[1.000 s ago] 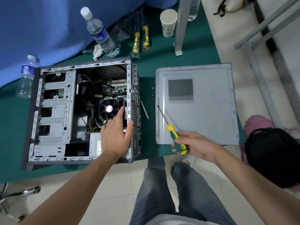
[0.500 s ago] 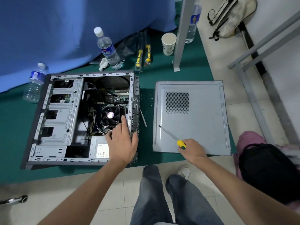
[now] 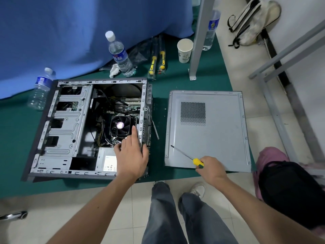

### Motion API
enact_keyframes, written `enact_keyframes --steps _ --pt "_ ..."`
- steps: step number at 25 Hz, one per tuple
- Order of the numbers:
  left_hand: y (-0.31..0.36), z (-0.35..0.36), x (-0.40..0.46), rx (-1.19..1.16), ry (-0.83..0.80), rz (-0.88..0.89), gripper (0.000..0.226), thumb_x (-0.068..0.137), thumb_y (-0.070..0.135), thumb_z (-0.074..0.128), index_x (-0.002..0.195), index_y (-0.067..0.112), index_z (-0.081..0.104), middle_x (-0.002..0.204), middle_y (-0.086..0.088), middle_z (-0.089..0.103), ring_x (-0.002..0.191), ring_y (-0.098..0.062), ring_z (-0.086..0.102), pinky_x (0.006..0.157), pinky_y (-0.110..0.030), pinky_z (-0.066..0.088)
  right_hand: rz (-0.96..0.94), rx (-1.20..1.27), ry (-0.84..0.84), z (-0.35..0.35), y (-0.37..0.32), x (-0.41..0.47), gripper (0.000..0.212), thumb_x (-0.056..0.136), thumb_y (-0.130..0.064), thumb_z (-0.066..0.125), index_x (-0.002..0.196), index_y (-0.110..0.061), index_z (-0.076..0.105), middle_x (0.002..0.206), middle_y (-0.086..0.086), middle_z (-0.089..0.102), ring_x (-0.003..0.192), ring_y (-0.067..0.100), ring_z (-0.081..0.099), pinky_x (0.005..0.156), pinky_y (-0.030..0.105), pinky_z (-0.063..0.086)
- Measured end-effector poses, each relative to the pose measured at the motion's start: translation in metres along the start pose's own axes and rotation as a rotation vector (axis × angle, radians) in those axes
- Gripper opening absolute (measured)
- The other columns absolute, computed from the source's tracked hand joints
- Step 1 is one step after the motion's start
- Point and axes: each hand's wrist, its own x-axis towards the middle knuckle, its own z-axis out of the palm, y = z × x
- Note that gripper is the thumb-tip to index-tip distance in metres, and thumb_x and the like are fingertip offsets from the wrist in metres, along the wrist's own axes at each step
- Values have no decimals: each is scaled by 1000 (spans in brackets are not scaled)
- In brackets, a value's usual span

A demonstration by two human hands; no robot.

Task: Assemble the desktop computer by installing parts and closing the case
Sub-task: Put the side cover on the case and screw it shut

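The open case (image 3: 70, 127) lies on its side on the green mat (image 3: 10, 138) at left of centre, its inside facing up. The fan (image 3: 120, 125) sits in the middle of the case, with the drive cage (image 3: 66, 120) to its left and the power supply (image 3: 107, 160) below it, near the lower edge. The left hand (image 3: 131, 156) rests over the lower right part of the case, fingers spread apart and fairly straight; the index finger (image 3: 134, 132) reaches to the right edge of the fan, and the thumb lies by the case's right wall. The side panel (image 3: 219, 138) lies flat on the mat at right of centre, apart from the case, vent grille toward its upper left. The right hand (image 3: 212, 169) is curled tight round the yellow handle of the screwdriver (image 3: 186, 155) at the panel's lower edge; the shaft slants up and left over the panel. In the upper part of the frame stand two bottles (image 3: 121, 55), a paper cup (image 3: 184, 50) and two packed screwdrivers (image 3: 158, 60).
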Motion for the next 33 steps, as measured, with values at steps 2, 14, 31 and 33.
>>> enact_keyframes --steps 2,14,31,33 --pt "0 1 0 -2 -9 -4 69 96 41 32 155 11 17 118 -1 54 111 -22 48 102 -47 31 -33 48 -4 -18 0 -9 8 83 -25 70 83 -18 68 83 -2 66 75 19 60 61 26 42" --pt "63 -59 16 -341 -122 510 40 88 23 73 128 20 65 135 1 53 124 -16 51 108 -24 38 -210 85 -25 -190 -50 -43 18 65 -26 86 70 -15 72 70 3 70 60 15 59 62 29 49" --pt "109 -141 102 -675 39 143 18 85 20 76 97 10 66 95 -2 69 91 -20 63 82 -32 48 -428 -620 524 -276 -84 -29 25 85 -17 59 97 -21 38 93 3 66 85 30 63 57 33 38" --pt "119 -146 110 -826 60 7 24 86 20 75 105 14 62 102 1 68 93 -16 63 84 -25 45 -456 -638 587 -290 -92 -24 21 87 -13 56 102 -19 43 93 3 67 84 29 64 59 34 39"
